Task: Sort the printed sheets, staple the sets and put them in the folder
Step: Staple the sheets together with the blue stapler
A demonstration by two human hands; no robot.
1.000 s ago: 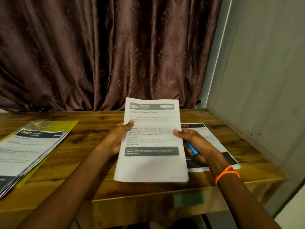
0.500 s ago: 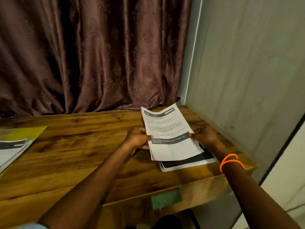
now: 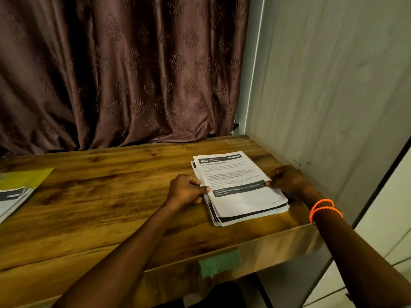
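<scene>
The sheets (image 3: 239,187) are lying on the desk (image 3: 111,196) between the hands, as a loose stack with the edges not even. The left hand (image 3: 185,192) is pinching the left edge with thumb and curled fingers, and the right hand (image 3: 287,180) is pinching the right edge. The paper is probably light, thin and floppy, and the sheets are likely to slide on each other. Gripping both long edges together seems the best way. The folder (image 3: 24,178) is lying well to the left of the left hand.
</scene>
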